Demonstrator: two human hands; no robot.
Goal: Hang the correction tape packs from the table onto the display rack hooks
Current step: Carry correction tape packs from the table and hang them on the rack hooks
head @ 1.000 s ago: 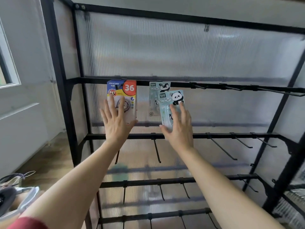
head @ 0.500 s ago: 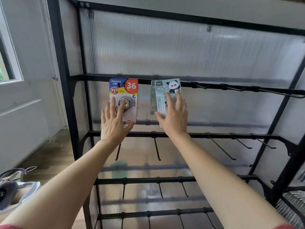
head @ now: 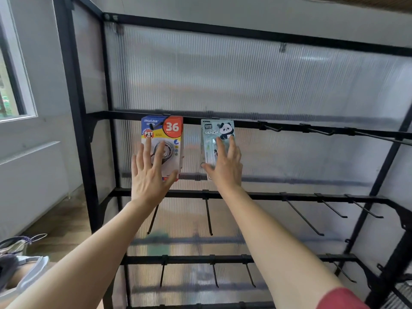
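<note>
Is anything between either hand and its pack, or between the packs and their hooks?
Nothing visible. The left hand lies on the 36 pack, the right hand on the panda pack; both packs hang at the top rail.

"JINUO", "PET" and a large "36" on the blue-and-yellow pack (head: pixel 174 139) above the left hand (head: pixel 149 175), curved print there perhaps "SUPER VALUE", "PANDA" on the pale green pack (head: pixel 211 136) above the right hand (head: pixel 225 168)

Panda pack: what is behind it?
Behind the panda pack, what looks like another card shows its left edge. Further back stands the ribbed panel. Its hook is covered.
</note>
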